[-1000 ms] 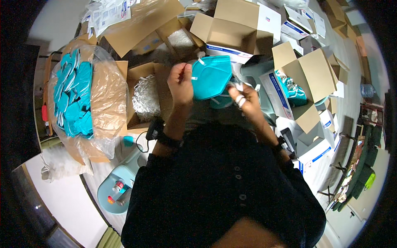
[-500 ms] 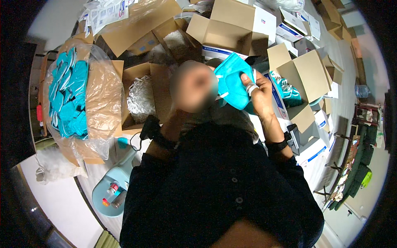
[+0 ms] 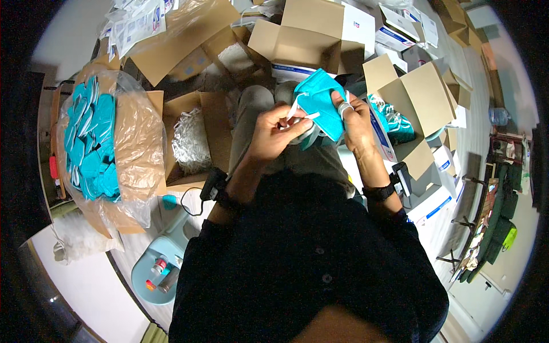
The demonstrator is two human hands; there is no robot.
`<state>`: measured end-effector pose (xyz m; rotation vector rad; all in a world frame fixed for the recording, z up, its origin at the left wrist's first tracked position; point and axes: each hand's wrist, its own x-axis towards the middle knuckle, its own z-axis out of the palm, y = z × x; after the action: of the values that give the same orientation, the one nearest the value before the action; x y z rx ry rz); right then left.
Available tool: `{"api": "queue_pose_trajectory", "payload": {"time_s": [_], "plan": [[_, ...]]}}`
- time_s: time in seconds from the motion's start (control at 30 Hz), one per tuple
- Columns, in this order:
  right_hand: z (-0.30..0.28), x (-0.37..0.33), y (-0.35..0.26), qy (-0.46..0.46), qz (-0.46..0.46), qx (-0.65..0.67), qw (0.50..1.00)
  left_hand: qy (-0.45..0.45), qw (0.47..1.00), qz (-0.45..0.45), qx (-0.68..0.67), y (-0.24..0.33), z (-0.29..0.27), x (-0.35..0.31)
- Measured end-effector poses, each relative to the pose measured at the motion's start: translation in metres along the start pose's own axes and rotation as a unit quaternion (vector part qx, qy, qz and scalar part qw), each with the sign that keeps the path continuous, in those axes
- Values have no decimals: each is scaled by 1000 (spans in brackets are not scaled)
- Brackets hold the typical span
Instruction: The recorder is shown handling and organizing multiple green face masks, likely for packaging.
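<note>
Above my lap is a teal face mask (image 3: 322,103) with white elastic straps. My right hand (image 3: 359,124) grips the mask along its right edge, and a white band wraps round one of its fingers. At the mask's left edge my left hand (image 3: 270,132) is closed, thumb and fingers pinching a white strap (image 3: 311,115). Part of another teal and white piece shows below the held mask, mostly hidden by it and my fingers. To my right stands an open carton (image 3: 420,108), with several teal masks (image 3: 394,123) and their white straps inside it.
On the left, a plastic-lined box (image 3: 140,154) holds a heap of teal masks (image 3: 94,143). Beside my left knee, a carton (image 3: 215,131) contains white straps (image 3: 191,143). More open cartons (image 3: 309,46) stand ahead. A light-blue stool (image 3: 150,291) carries bottles at lower left.
My left hand, blurred out before, now shows pinching a strap at the mask's left edge. The mask has tilted slightly, and my right fingers have shifted along its edge.
</note>
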<state>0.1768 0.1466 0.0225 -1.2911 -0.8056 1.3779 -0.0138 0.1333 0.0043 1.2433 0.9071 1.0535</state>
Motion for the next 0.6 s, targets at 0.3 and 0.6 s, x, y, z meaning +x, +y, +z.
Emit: {"api": "queue_pose_trajectory", "payload": {"time_s": [0.3, 0.6], "plan": [[-28, 26, 10, 35, -40, -80, 995, -158, 983, -21, -93, 35, -30, -14], [-55, 38, 32, 129, 8, -139, 982, -107, 990, -60, -73, 47, -51, -3]]}}
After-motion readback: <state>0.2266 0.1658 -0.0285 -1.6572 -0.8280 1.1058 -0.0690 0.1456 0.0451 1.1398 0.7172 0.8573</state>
